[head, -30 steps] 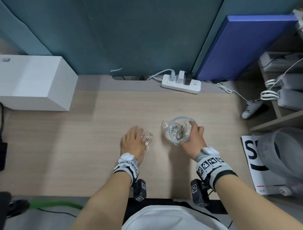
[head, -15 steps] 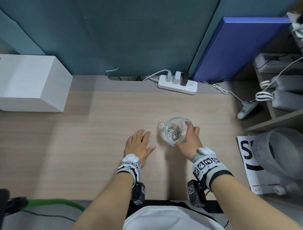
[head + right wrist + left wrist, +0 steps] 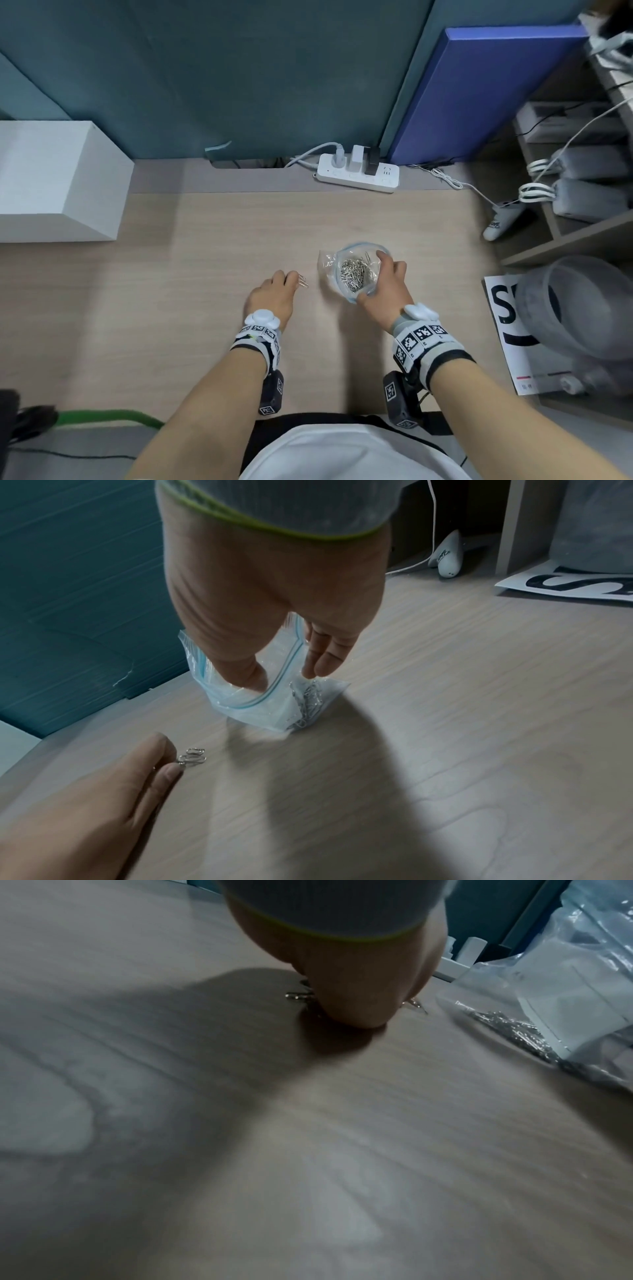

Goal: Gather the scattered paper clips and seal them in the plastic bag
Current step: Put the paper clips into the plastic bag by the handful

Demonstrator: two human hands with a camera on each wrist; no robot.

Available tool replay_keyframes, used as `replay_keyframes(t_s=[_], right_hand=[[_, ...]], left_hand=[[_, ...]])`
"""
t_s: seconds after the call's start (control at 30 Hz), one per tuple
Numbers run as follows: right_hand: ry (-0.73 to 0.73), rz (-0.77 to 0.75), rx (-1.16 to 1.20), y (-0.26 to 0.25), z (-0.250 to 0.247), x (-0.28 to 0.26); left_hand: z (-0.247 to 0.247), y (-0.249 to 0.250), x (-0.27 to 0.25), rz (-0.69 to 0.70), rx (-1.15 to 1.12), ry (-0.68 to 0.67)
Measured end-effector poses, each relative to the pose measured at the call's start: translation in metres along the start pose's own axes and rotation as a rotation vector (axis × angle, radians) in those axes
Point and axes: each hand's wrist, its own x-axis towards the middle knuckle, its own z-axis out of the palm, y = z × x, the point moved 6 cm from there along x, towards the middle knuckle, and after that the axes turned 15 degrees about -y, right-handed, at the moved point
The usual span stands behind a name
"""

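Paper clips (image 3: 354, 275) mostly sit heaped inside the one plastic bag (image 3: 329, 261), which stands on the desk (image 3: 205, 308) with its mouth wide and unsealed. The right hand (image 3: 383, 291) holds that rim apart, thumb curled over the near edge and fingers on the far one. The left hand (image 3: 272, 296) lies flat, fingers straight and together, pressing on the last loose clips (image 3: 192, 756) just beside the bag. I count two or three poking out; any more are hidden. By my reckoning, these stragglers and the sealing remain.
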Motion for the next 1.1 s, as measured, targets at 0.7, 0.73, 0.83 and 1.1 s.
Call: replay_keyframes(t_s=[0.7, 0.73, 0.83, 1.1], right_hand=[[-0.032, -0.034, -0.001, -0.018, 0.004, -0.002], [-0.032, -0.032, -0.003, -0.018, 0.004, -0.002], [-0.029, -0.033, 0.011, -0.016, 0.003, -0.003], [-0.029, -0.016, 0.012, -0.013, 0.001, -0.003]], left_hand=[[-0.122, 0.114, 0.010, 0.351, -0.362, -0.044], [-0.119, 0.112, 0.011, 0.355, -0.392, -0.033], [-0.121, 0.103, 0.011, 0.412, -0.475, 0.032], [-0.086, -0.011, 0.009, -0.167, -0.485, 0.011]])
